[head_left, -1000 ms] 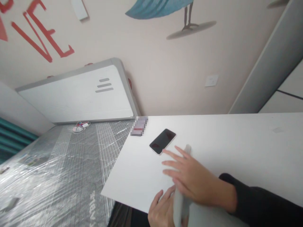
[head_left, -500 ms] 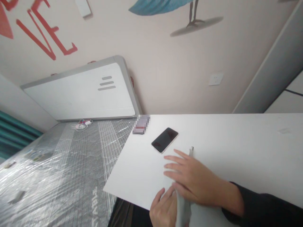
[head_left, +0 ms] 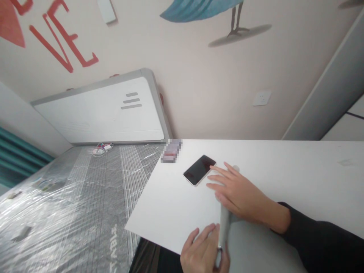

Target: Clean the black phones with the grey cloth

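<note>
R hand (head_left: 241, 193) over white counter (head_left: 287, 170), fingers spread wide, tips right by black smartphone (head_left: 199, 170), which lies flat on counter. Long grey fabric strip (head_left: 224, 227) runs under R palm, between both hands, far tip poking out past R hand, lower end off near counter edge. L hand (head_left: 201, 254) at near edge, fingers narrow against strip, grip unclear. Pixelated item (head_left: 171, 150) at far-left corner of counter, too blurred to tell. Plastic-wrapped mattress (head_left: 85, 197) to left w/ white cable (head_left: 101, 149) on it.
</note>
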The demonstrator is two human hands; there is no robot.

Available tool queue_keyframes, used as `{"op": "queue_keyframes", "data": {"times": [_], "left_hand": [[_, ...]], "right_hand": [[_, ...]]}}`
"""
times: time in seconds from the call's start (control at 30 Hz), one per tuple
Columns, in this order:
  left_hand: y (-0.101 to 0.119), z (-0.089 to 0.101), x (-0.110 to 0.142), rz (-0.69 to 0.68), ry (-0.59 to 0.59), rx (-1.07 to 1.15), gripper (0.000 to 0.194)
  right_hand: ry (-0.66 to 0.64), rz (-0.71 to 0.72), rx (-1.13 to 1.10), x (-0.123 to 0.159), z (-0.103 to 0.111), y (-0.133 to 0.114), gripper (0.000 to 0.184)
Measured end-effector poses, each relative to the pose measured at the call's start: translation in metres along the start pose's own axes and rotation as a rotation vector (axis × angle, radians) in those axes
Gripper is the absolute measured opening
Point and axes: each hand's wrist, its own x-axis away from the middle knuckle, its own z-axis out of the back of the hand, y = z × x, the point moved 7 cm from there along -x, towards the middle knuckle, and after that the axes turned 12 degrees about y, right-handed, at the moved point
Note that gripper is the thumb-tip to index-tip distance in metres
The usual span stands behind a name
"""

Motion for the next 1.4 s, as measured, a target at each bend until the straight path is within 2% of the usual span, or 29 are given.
{"op": "queue_keyframes", "data": {"times": [0.17, 0.33, 0.5, 0.63, 0.7, 0.83, 0.9, 1.07, 1.17, 1.23, 1.3, 1.4], "left_hand": [[0.0, 0.0, 0.005, -0.047, -0.031, 0.011, 0.028], [0.002, 0.002, -0.005, 0.002, 0.035, 0.007, 0.022], [0.006, 0.001, -0.009, -0.059, -0.006, 0.007, 0.035], [0.007, 0.004, -0.017, 0.004, 0.029, -0.001, 0.021], [0.008, 0.005, -0.019, 0.014, 0.025, -0.01, 0.02], [0.009, 0.004, -0.013, -0.032, -0.045, 0.027, 0.03], [0.008, 0.003, -0.01, -0.024, -0.057, 0.033, 0.03], [0.003, 0.002, -0.009, 0.015, -0.061, 0.011, 0.024], [0.004, 0.001, -0.006, -0.064, -0.097, 0.036, 0.029], [0.005, 0.002, -0.005, -0.089, -0.075, 0.037, 0.032], [0.003, 0.004, -0.007, -0.034, -0.022, 0.013, 0.026], [0.003, 0.002, -0.01, 0.041, -0.008, 0.006, 0.017]], "right_hand": [[-0.091, 0.103, -0.201, 0.006, -0.009, -0.022, 0.03], [-0.012, 0.034, -0.001, -0.002, -0.002, -0.001, 0.039], [-0.108, 0.117, -0.208, 0.004, -0.007, -0.027, 0.031], [-0.022, 0.054, -0.036, -0.005, 0.0, 0.003, 0.036], [0.004, 0.034, 0.033, -0.006, 0.002, 0.011, 0.038], [-0.055, 0.101, -0.134, 0.001, -0.002, -0.016, 0.031], [-0.075, 0.116, -0.169, 0.002, -0.003, -0.022, 0.031], [-0.004, 0.032, 0.043, -0.002, 0.003, 0.0, 0.034], [-0.039, 0.089, -0.108, 0.002, -0.002, -0.018, 0.029], [-0.07, 0.118, -0.178, 0.004, -0.005, -0.024, 0.028], [-0.045, 0.082, -0.097, 0.001, -0.004, -0.014, 0.03], [0.033, 0.001, 0.075, -0.002, 0.002, 0.003, 0.035]]}}
